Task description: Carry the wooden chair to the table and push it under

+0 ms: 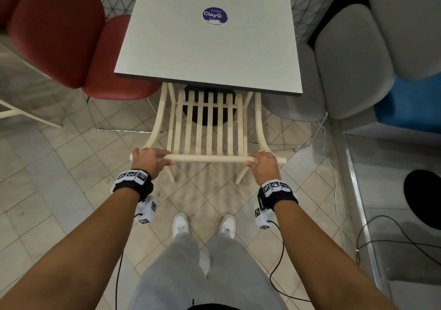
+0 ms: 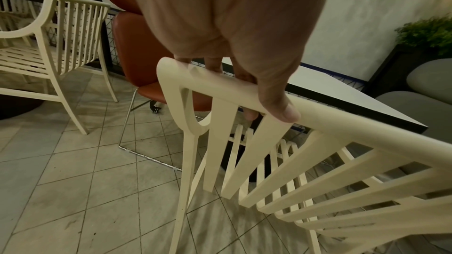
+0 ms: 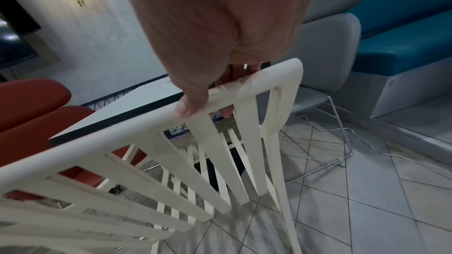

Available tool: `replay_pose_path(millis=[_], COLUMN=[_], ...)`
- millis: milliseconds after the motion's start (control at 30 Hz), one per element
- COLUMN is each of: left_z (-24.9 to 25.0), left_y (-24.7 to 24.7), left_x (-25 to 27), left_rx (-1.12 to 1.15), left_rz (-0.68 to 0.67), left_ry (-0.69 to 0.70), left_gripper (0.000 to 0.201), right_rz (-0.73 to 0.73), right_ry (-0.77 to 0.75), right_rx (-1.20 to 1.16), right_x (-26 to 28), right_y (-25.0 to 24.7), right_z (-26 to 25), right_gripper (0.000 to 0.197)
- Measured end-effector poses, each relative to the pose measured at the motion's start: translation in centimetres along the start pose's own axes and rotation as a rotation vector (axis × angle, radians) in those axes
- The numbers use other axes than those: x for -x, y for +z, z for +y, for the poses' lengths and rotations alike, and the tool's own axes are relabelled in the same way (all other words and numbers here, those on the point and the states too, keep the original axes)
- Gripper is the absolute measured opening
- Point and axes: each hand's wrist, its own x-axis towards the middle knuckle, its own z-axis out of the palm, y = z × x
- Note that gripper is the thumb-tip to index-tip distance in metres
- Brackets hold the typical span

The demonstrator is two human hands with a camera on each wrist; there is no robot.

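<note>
The cream slatted wooden chair (image 1: 208, 128) stands in front of me with the front of its seat hidden under the near edge of the square grey table (image 1: 210, 52). My left hand (image 1: 149, 159) grips the left end of the chair's top rail (image 1: 207, 159), thumb over the rail and fingers curled behind it. My right hand (image 1: 261, 165) grips the right end the same way. In the left wrist view the left hand (image 2: 247, 92) wraps the top rail (image 2: 342, 123). The right wrist view shows the right hand (image 3: 210, 96) around the top rail (image 3: 110, 138).
A red padded chair (image 1: 71, 38) stands left of the table and a grey one (image 1: 338, 71) right of it, beside a blue bench (image 1: 412, 104). The table's black round base (image 1: 210, 116) shows behind the slats. Cables (image 1: 334, 178) trail on the tiled floor. Another cream chair (image 2: 49, 45) stands far left.
</note>
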Motion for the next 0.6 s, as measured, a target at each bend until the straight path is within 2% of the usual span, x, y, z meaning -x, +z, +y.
replay_pose_path(millis=[200, 367, 500, 600], left_z=[0.2, 0.1, 0.1, -0.9], left_y=[-0.2, 0.4, 0.6, 2.1], left_x=[0.2, 1.1, 3.8, 7.4], left_rx=[0.017, -0.003, 0.011, 0.153], left_rz=[0.014, 0.029, 0.152, 0.285], left_ry=[0.000, 0.027, 0.065, 0.075], left_gripper=[0.040, 0.040, 0.054, 0.060], right_rz=[-0.008, -0.013, 0.114, 0.242], right_ry=[0.003, 0.003, -0.041, -0.033], right_rx=[0.011, -0.071, -0.154, -0.175], right_x=[0.3, 1.1, 3.1, 6.4], right_y=[0.0, 0.0, -0.8, -1.1], right_z=[-0.2, 0.1, 0.0, 1.3], right_gripper=[0.031, 0.036, 0.033, 0.024])
